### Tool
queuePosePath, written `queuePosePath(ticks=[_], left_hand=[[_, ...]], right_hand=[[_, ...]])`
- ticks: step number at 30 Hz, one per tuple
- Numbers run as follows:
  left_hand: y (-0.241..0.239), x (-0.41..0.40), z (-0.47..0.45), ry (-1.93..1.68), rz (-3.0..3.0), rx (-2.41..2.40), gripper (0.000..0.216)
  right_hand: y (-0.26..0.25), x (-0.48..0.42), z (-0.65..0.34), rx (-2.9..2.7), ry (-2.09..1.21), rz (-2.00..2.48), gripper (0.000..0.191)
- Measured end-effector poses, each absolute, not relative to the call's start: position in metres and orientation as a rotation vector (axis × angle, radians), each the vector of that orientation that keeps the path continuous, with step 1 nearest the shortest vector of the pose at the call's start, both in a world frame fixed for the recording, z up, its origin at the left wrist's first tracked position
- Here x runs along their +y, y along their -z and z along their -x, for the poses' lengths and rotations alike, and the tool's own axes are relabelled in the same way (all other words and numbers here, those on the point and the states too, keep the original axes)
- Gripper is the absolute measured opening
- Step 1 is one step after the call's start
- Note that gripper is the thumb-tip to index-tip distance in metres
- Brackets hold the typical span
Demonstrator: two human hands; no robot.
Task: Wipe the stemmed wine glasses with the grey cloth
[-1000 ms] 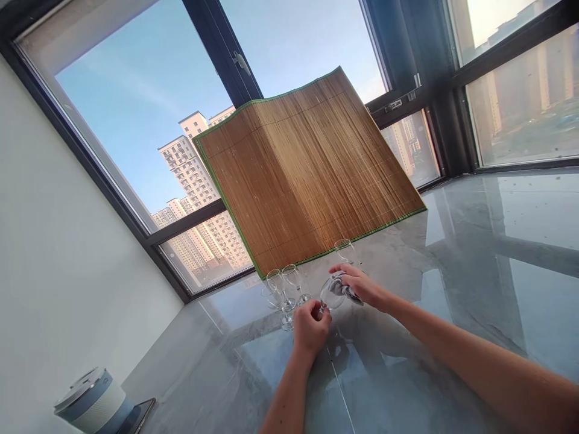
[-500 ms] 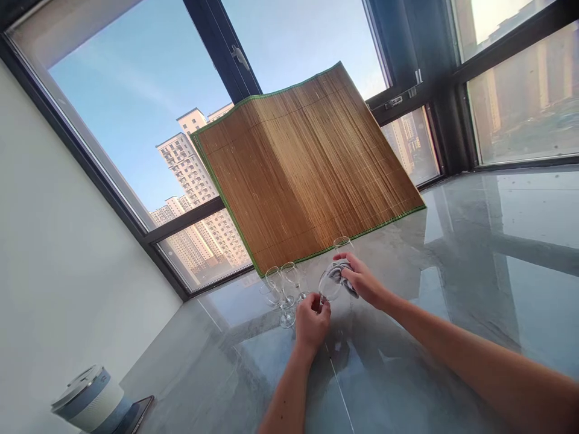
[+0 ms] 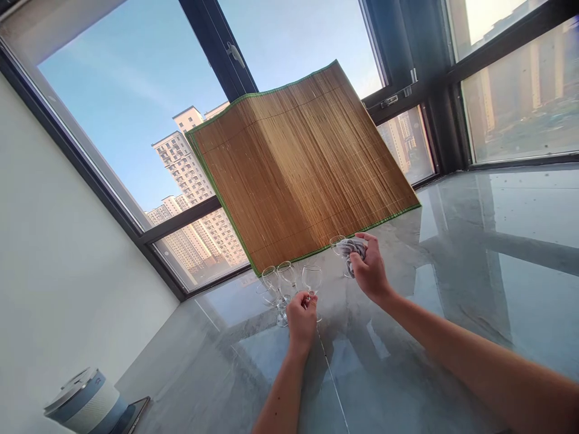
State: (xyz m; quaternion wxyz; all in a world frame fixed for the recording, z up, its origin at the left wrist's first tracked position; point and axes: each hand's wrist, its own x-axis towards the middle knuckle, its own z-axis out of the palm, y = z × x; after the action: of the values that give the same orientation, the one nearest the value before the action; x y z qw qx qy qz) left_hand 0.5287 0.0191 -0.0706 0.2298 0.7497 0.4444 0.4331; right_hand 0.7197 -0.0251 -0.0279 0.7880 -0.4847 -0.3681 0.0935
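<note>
My left hand (image 3: 302,316) pinches the stem of a clear wine glass (image 3: 312,278), which stands upright with its bowl above my fingers. A bunched grey-and-white cloth (image 3: 351,253) is gripped in my right hand (image 3: 371,269), apart from that glass. Just behind the cloth is another glass (image 3: 336,242), mostly covered by the cloth and hand; only its rim and a bit of the bowl show. To the left of my left hand, several more wine glasses (image 3: 270,278) stand close together on the glossy grey surface (image 3: 199,374).
A brown bamboo mat (image 3: 303,175) with green edging leans against the window behind the glasses. At the lower left, a blue-and-white lidded container (image 3: 88,402) stands by a dark flat object (image 3: 131,416). A white wall (image 3: 67,241) rises on the left.
My left hand has moved slightly left and turned the glass from tilted to upright. My right hand, with the cloth, has drawn away from it to the right and up, beside the rear glass.
</note>
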Motion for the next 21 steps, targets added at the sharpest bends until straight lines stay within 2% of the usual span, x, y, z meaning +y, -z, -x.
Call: queuePosePath(ticks=[7, 15, 21], left_hand=[[0.07, 0.02, -0.529, -1.184, -2.014, 1.216, 0.026], [0.075, 0.025, -0.53, -1.153, -1.969, 1.151, 0.019], [0.065, 0.02, -0.526, -1.213, -1.839, 1.272, 0.024]], right_hand=[[0.034, -0.021, -0.717, -0.842, -0.242, 1.058, 0.043], [0.033, -0.028, -0.711, -0.938, -0.217, 1.005, 0.04], [0.033, -0.035, -0.706, -1.211, -0.247, 0.919, 0.026]])
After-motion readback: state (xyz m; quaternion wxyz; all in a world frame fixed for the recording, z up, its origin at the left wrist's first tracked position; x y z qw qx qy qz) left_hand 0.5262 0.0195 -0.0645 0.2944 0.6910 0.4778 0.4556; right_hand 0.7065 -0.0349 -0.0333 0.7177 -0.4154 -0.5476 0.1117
